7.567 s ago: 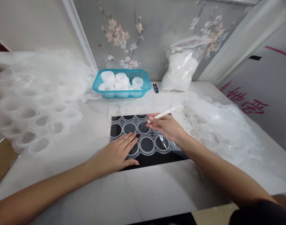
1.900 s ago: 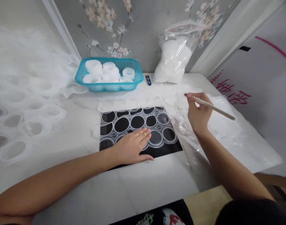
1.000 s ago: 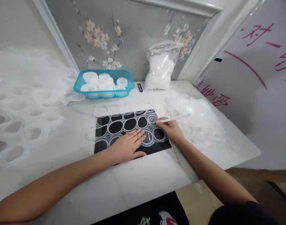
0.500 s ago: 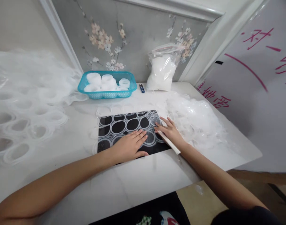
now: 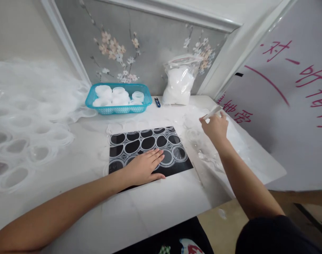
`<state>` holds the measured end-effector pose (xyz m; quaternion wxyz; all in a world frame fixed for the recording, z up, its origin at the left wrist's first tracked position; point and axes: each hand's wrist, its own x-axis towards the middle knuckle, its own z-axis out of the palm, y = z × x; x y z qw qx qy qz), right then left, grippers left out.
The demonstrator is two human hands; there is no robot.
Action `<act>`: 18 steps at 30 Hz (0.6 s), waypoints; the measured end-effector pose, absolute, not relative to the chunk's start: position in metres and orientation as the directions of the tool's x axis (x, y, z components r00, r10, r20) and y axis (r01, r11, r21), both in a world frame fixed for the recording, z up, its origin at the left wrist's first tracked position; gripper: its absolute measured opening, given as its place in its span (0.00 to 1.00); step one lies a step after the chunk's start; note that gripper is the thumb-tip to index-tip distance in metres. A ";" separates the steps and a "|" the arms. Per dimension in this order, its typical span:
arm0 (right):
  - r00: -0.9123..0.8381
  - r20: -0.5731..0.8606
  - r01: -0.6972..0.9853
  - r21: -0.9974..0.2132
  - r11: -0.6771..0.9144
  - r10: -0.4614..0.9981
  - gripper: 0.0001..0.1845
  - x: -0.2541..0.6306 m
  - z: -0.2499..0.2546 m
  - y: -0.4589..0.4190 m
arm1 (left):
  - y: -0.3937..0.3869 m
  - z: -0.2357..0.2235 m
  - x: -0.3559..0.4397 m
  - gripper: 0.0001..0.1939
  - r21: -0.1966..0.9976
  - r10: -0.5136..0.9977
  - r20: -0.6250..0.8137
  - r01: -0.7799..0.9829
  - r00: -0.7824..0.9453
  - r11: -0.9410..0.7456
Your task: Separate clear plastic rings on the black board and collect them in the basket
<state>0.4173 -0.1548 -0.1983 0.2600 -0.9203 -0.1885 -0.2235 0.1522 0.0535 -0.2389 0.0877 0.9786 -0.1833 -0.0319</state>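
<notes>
Head cam: sheet under L fingers

A translucent ringed sheet lies flat, a pale stick aslant nearby.

Wears dk R sleeve + blk garment w/ grn-check & wht/red patches.
</notes>
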 end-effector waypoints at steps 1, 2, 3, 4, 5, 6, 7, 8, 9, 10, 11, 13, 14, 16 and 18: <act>0.801 0.532 0.518 -0.389 -0.762 0.272 0.09 0.407 -0.201 -0.158 | 0.053 -0.239 0.152 0.39 0.184 -0.361 -0.028 -0.350 0.932 -0.919; 0.784 0.539 0.561 -0.403 -0.723 0.307 0.10 0.393 -0.205 -0.162 | 0.053 -0.240 0.153 0.39 0.182 -0.355 -0.027 -0.344 0.935 -0.921; 0.784 0.521 0.585 -0.438 -0.682 0.338 0.11 0.378 -0.209 -0.165 | 0.053 -0.240 0.153 0.39 0.179 -0.349 -0.029 -0.339 0.937 -0.924; 0.794 0.480 0.594 -0.487 -0.640 0.372 0.13 0.362 -0.215 -0.168 | 0.052 -0.241 0.153 0.39 0.175 -0.345 -0.034 -0.335 0.938 -0.926; 0.807 0.428 0.590 -0.543 -0.597 0.408 0.14 0.346 -0.220 -0.171 | 0.052 -0.241 0.153 0.39 0.169 -0.345 -0.039 -0.334 0.938 -0.927; 0.814 0.374 0.578 -0.603 -0.550 0.445 0.14 0.330 -0.226 -0.173 | 0.051 -0.240 0.153 0.39 0.163 -0.351 -0.043 -0.340 0.936 -0.926; 0.812 0.322 0.562 -0.657 -0.503 0.486 0.14 0.316 -0.231 -0.176 | 0.051 -0.240 0.153 0.38 0.157 -0.359 -0.043 -0.349 0.932 -0.924; 0.813 0.267 0.530 -0.709 -0.466 0.518 0.14 0.303 -0.236 -0.178 | 0.051 -0.239 0.153 0.36 0.151 -0.368 -0.039 -0.358 0.929 -0.921; 0.813 0.213 0.489 -0.755 -0.437 0.542 0.14 0.293 -0.240 -0.180 | 0.051 -0.238 0.153 0.35 0.146 -0.375 -0.030 -0.367 0.926 -0.918; 0.817 0.163 0.442 -0.795 -0.417 0.554 0.14 0.286 -0.243 -0.181 | 0.051 -0.238 0.152 0.34 0.141 -0.380 -0.018 -0.373 0.925 -0.917; 0.823 0.122 0.393 -0.827 -0.401 0.555 0.14 0.281 -0.246 -0.181 | 0.051 -0.237 0.152 0.33 0.138 -0.381 -0.009 -0.376 0.925 -0.916; 0.830 0.080 0.332 -0.866 -0.373 0.551 0.13 0.277 -0.248 -0.181 | 0.051 -0.237 0.153 0.32 0.133 -0.378 -0.003 -0.375 0.926 -0.917; 0.834 0.077 0.320 -0.874 -0.365 0.546 0.13 0.277 -0.248 -0.181 | 0.050 -0.237 0.153 0.32 0.131 -0.377 -0.001 -0.374 0.926 -0.918; 0.836 0.079 0.318 -0.876 -0.362 0.543 0.13 0.278 -0.248 -0.179 | 0.050 -0.238 0.153 0.32 0.124 -0.376 0.002 -0.373 0.927 -0.920; 0.833 0.087 0.331 -0.869 -0.367 0.546 0.14 0.279 -0.248 -0.178 | 0.050 -0.238 0.154 0.33 0.110 -0.380 -0.001 -0.377 0.925 -0.920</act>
